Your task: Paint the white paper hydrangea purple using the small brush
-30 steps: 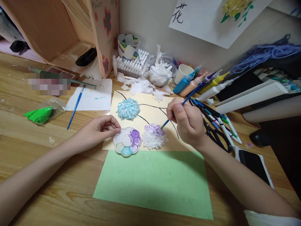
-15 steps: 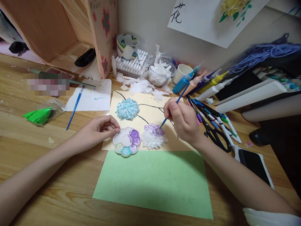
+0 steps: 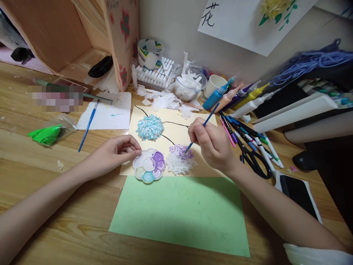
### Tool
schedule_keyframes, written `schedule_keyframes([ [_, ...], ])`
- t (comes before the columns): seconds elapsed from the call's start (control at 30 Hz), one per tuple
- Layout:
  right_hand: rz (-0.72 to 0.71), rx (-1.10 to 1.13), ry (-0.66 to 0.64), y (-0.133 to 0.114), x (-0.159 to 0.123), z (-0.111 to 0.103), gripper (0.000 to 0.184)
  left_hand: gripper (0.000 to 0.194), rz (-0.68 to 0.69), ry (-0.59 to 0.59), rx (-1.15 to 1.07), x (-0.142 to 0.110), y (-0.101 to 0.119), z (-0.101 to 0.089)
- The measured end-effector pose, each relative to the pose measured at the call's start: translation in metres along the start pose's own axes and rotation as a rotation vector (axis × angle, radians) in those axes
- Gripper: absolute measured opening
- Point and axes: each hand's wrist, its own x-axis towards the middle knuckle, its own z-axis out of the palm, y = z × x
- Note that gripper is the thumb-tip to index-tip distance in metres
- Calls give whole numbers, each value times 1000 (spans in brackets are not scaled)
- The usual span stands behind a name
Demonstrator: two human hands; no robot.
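My right hand (image 3: 212, 145) grips a thin blue paintbrush (image 3: 209, 116); its tip touches the upper part of a white tissue-paper flower (image 3: 179, 162) that is partly purple. That flower lies on a cream sheet (image 3: 176, 130) with black drawn stems, beside a blue-and-white paper flower (image 3: 149, 127). My left hand (image 3: 116, 151) rests on the wooden table, its fingertips pinching the left rim of a flower-shaped paint palette (image 3: 149, 165) with purple and pale blue wells.
A green sheet (image 3: 182, 213) lies in front of the cream one. Markers, paint bottles (image 3: 220, 95) and black scissors (image 3: 252, 160) crowd the right, with a phone (image 3: 299, 191) nearer me. Paper scraps, a bowl (image 3: 189, 86), a spare brush (image 3: 88, 125) and a green bag (image 3: 46, 134) sit behind and left.
My right hand has shifted a little left with the brush, and the tip has moved leftward across the purple top of the white flower. My left hand has stayed on the palette.
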Motion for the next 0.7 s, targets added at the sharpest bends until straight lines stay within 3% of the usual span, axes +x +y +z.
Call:
schedule_keyframes([
  [0.2,-15,134,199,-14,-4,5,37,27,2,7,19,-1,1,0],
  [0.37,-161,7,-54,-23,-9,14,25,27,8,5,5,-1,3,1],
  [0.47,-198,-64,-126,-21,-11,20,22,26,21,-2,3,-1,3,1],
  [0.57,-210,-93,-153,-20,-11,22,21,28,26,6,7,-1,3,1],
  [0.7,-204,-59,-86,-23,-10,18,21,30,23,11,13,-1,5,1],
])
